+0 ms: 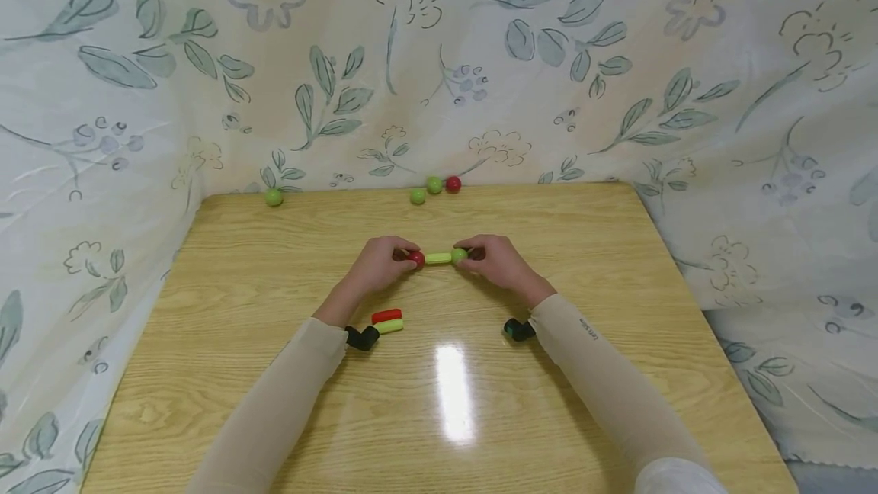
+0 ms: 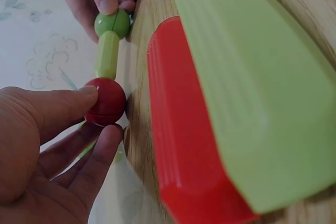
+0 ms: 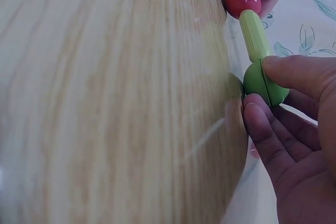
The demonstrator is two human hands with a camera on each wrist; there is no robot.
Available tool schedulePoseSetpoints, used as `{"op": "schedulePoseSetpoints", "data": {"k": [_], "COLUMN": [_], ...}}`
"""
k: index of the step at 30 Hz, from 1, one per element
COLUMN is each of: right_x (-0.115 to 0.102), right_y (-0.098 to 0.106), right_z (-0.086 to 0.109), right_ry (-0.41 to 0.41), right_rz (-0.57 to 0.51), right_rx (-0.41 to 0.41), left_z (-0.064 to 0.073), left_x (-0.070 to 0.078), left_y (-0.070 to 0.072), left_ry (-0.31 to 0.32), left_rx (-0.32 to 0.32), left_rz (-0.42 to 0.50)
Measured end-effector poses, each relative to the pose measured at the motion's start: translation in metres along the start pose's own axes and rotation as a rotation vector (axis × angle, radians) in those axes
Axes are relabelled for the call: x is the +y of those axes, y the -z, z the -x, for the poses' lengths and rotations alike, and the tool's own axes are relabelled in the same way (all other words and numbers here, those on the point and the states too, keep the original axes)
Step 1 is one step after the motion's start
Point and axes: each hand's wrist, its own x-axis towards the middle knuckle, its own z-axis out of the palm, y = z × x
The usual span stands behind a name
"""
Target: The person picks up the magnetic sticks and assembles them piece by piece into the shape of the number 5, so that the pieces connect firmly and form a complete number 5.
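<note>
At table (image 1: 617,372) centre | left fingers (image 1: 401,250) pinch red ball (image 1: 416,258) | right fingers (image 1: 473,248) pinch green ball (image 1: 459,255)

Head camera: high, facing forward and down over the wooden table (image 1: 617,288) | left wrist camera: table-level, close behind the left hand (image 2: 47,150) | right wrist camera: table-level, close behind the right hand (image 3: 299,145) | shared by all: the red ball (image 1: 416,258), green rod (image 1: 437,258), green ball (image 1: 459,255).
</note>
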Motion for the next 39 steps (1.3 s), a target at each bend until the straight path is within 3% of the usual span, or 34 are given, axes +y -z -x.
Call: {"op": "schedulePoseSetpoints", "data": {"k": [9,15,21,30,39], "right_x": [-0.006,-0.011,-0.009,0.002,0.014], "right_y": [0.0,0.019,0.046,0.072,0.084], "right_z": [0.0,0.009,0.027,0.061,0.091], "right_ry": [-0.028,-0.042,-0.036,-0.041,-0.077], "right_rz": [0.016,0.039,0.061,0.128,0.169], "right_rx": [-0.033,0.012,0.066,0.04,0.022], "left_z": [0.003,0.004,0.004,0.001,-0.003], "left_x": [-0.002,-0.004,-0.004,-0.005,-0.006], "left_y": [0.002,0.003,0.003,0.001,0.002], "left_ry": [-0.002,-0.003,-0.01,0.0,-0.015], "left_rx": [-0.005,-0.005,0.007,-0.023,-0.037], "left_rz": [0.006,0.013,0.016,0.027,0.01]}}
